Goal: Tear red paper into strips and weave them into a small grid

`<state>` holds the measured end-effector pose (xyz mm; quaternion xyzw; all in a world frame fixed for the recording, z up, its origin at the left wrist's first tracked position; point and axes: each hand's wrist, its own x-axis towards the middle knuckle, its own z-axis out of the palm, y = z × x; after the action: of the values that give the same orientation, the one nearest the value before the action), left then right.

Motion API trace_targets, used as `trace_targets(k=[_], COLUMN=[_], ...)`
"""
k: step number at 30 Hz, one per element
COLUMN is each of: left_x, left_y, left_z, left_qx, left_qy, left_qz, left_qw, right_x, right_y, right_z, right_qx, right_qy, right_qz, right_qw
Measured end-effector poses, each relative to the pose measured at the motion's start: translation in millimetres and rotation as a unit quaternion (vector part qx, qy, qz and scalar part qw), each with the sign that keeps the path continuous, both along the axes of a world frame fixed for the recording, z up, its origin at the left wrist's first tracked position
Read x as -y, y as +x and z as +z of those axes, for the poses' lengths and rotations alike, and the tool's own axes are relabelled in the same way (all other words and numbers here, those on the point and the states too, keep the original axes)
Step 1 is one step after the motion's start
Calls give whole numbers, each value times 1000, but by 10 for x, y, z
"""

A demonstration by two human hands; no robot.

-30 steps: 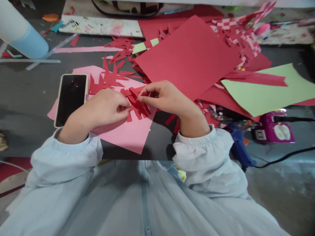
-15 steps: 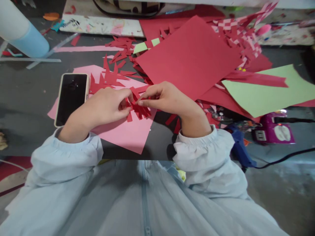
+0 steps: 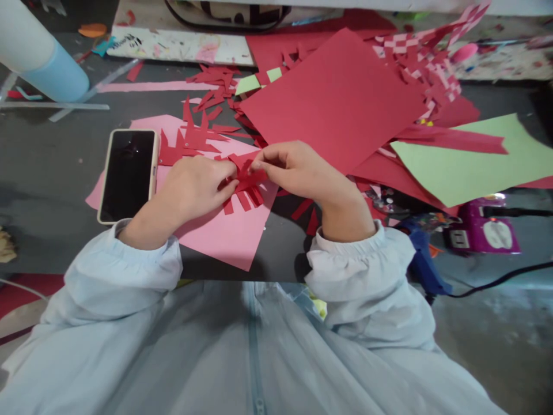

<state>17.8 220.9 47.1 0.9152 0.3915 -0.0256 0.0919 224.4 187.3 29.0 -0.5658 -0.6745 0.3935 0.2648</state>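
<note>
Between my hands is a piece of red paper with fringed, cut strips (image 3: pixel 247 199), above a pink paper sheet (image 3: pixel 220 242). My left hand (image 3: pixel 194 184) pinches its left side between thumb and fingers. My right hand (image 3: pixel 298 170) is closed at its upper right, thumb and fingertips pressed together on a red strip; the exact grip is partly hidden. A phone (image 3: pixel 128 176) with a dark screen lies beside my left wrist, partly over the pink sheet. Red spiky paper cutouts (image 3: pixel 194 137) rest just beyond my left hand.
A large red paper sheet (image 3: pixel 332 98) covers scraps at the back. Light green paper (image 3: pixel 475 155) lies to the right, near a purple box (image 3: pixel 486 227) with plugged-in cords and a blue glue gun (image 3: pixel 425 262). A white-and-blue bottle (image 3: pixel 56 66) stands at the back left.
My right hand has shifted slightly right and up with its fingertips at the red strips. My left hand has moved a little right, still pinching the fringed paper.
</note>
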Motion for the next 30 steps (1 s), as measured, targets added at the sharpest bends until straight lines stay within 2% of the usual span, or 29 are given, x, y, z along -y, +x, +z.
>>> trace_targets(k=[3, 9, 12, 20, 26, 30], left_x=[-3, -8, -6, -35, 11, 48], left_y=[2, 12, 6, -80, -89, -70], left_z=[9, 15, 8, 111, 148, 142], left_qx=[4, 2, 3, 113, 44, -47], left_qy=[-8, -18, -15, -43, -172, -173], left_qz=[7, 10, 9, 50, -114, -117], left_qw=[1000, 1000, 1000, 991, 977, 977], right_x=[7, 35, 38, 21, 25, 35], right_y=[9, 10, 9, -44, -71, -78], right_z=[66, 131, 141, 117, 110, 120], right_qx=[52, 35, 82, 206, 214, 203], right_qy=[-8, -18, -18, -31, -32, -22], right_qz=[9, -67, -56, -62, -55, -61], right_qw=[999, 997, 995, 976, 975, 977])
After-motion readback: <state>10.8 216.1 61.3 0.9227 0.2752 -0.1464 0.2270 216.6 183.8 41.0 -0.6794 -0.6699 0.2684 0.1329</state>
